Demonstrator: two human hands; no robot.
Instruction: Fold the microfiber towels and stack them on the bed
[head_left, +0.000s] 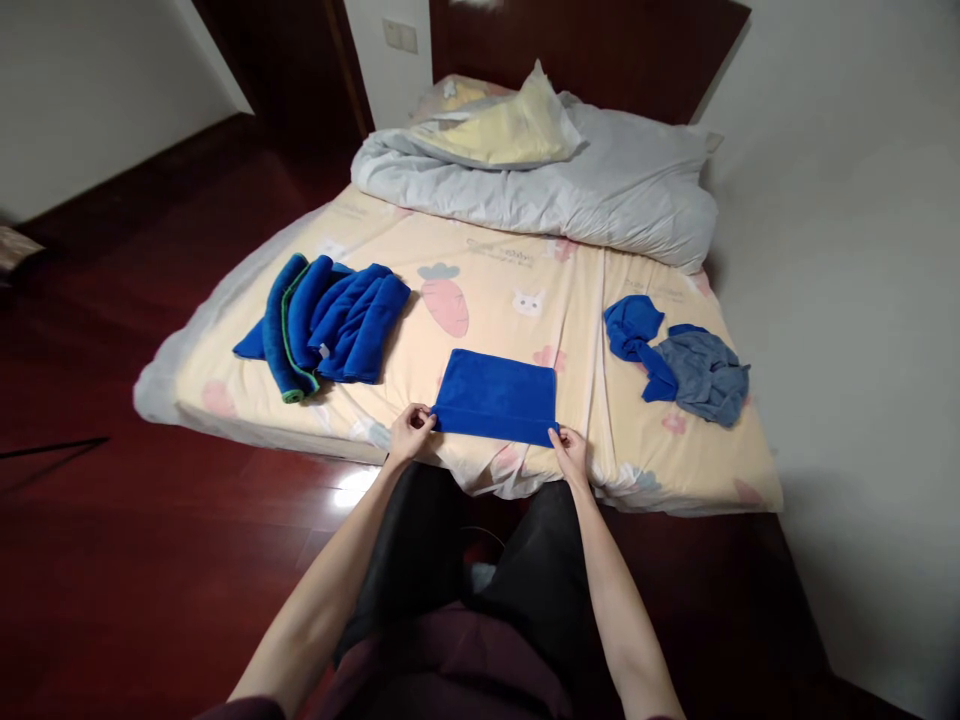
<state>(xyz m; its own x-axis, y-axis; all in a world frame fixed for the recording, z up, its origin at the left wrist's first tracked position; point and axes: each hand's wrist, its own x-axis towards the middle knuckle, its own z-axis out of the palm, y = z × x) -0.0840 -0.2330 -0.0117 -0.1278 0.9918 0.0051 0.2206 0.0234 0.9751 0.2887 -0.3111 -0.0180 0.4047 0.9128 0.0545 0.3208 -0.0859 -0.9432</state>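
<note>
A blue cloth [495, 392] lies flat on the bed in front of me, with a narrow folded strip along its near edge. My left hand [412, 432] pinches the near left corner of that strip. At the near right corner, my right hand [570, 452] has its fingers closed on the cloth. Rolled and folded blue towels [352, 322], one with a green edge, rest to the left. On the right lie a crumpled blue cloth [634, 330] and a crumpled grey-blue cloth [705, 375], touching each other.
The bed [517, 275] has a pale sheet with carrot and rabbit prints. A rolled grey quilt [630, 190] and a yellow pillow [517, 125] lie at its far end, before a dark headboard [585, 50]. A white wall [847, 250] stands at the right.
</note>
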